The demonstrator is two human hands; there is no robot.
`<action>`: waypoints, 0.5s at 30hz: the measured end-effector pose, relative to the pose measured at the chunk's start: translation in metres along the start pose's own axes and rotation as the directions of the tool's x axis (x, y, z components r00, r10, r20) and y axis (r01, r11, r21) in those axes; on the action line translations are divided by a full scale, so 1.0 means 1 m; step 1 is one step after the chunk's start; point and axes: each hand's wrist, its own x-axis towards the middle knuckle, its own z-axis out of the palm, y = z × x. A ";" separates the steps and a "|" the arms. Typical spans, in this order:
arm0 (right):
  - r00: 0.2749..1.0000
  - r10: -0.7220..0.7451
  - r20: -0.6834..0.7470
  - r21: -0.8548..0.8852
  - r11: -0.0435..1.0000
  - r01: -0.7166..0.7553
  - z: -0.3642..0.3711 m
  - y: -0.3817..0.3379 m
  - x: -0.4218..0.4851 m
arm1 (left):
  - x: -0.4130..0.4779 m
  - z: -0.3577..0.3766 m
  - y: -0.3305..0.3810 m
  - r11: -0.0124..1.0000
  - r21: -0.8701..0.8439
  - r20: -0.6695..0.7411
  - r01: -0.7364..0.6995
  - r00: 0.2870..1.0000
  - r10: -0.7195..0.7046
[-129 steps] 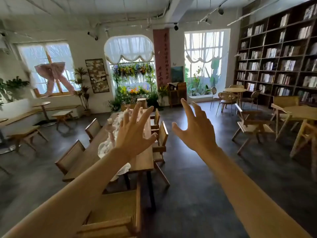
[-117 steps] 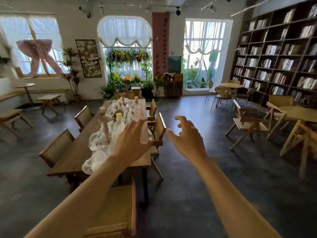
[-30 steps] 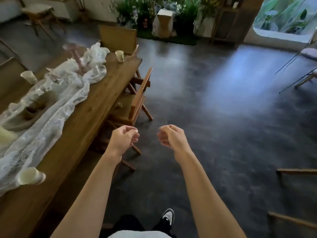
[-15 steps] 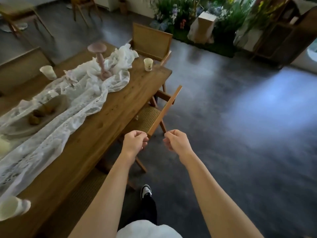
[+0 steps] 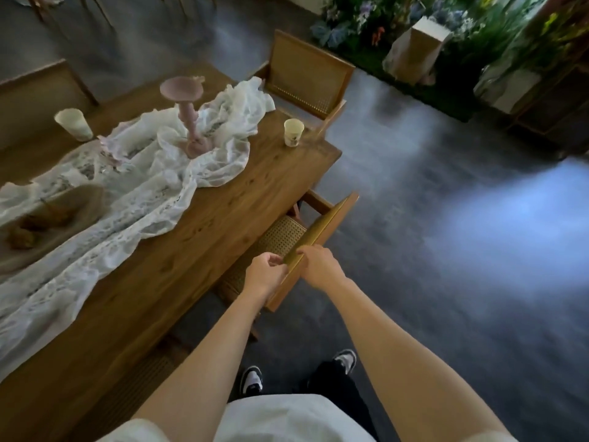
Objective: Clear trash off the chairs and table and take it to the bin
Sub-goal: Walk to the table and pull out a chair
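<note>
The left hand [image 5: 264, 277] and right hand [image 5: 320, 266] curl round the top of the chair [image 5: 331, 218] back, right of the table [image 5: 223, 218]. A paper cup [image 5: 293, 133] stands near its far corner.

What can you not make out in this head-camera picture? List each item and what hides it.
Head view:
Chair seat: mostly covered by the table and backrest, so any trash there is unseen.
Paper cup: too small to tell if empty.
Dish contents: blurred, near the left edge.
Left hand: grip on the backrest unclear, fingertips hidden.
</note>
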 end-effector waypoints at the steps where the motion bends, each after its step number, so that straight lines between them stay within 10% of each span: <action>1: 0.998 -0.026 0.054 -0.105 0.994 0.032 -0.002 0.005 0.015 | 0.010 0.003 0.001 1.000 0.003 0.003 0.030 1.000 -0.030; 11: 0.791 -0.200 0.579 -0.578 0.583 0.571 -0.036 0.063 0.149 | 0.084 0.069 0.011 0.952 0.080 0.150 0.296 0.940 -0.305; 15: 0.727 -0.195 0.659 -0.626 0.394 0.673 -0.043 0.086 0.193 | 0.097 0.101 0.005 0.841 0.404 -0.052 0.361 0.926 -0.373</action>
